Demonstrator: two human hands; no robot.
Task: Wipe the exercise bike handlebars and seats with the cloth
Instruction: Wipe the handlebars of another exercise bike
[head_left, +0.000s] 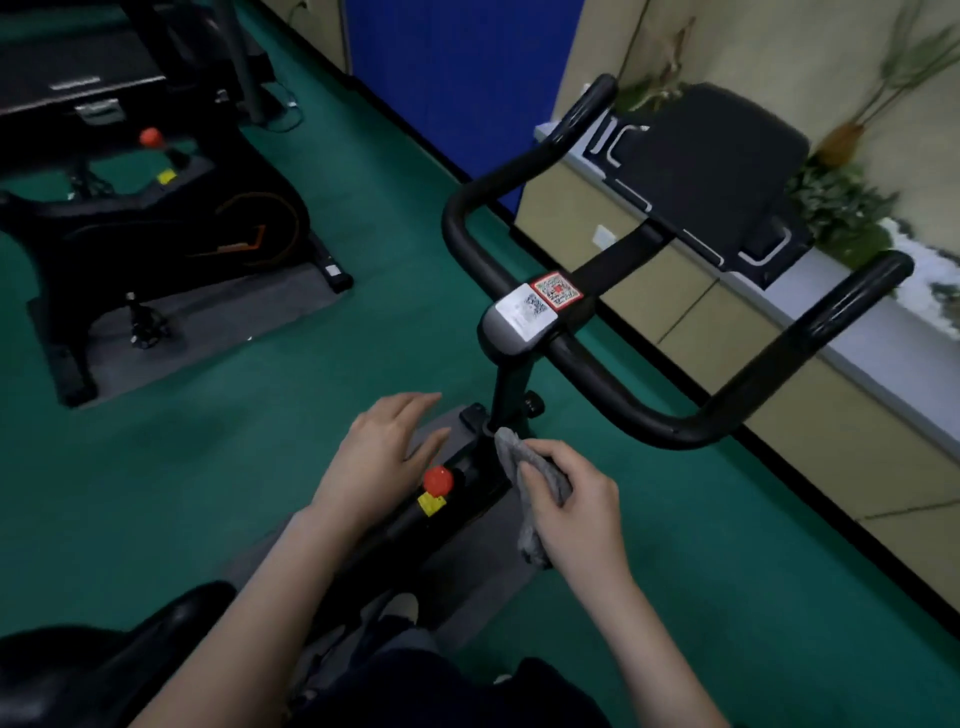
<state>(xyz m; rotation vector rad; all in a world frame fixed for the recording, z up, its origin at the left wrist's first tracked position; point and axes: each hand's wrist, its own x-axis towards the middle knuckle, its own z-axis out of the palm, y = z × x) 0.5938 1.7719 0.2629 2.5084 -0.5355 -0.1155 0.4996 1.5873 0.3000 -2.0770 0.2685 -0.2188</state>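
Grey cloth (525, 480) is gripped, bunched, in the curled right hand (571, 501), beside the stem (511, 384) and below the black handlebars (597, 374), not touching them. Left hand (384, 457) is held open and empty, fingers extended, over the frame (410, 525) near the red knob (438, 480). Seat (104, 660) is seen lower left.
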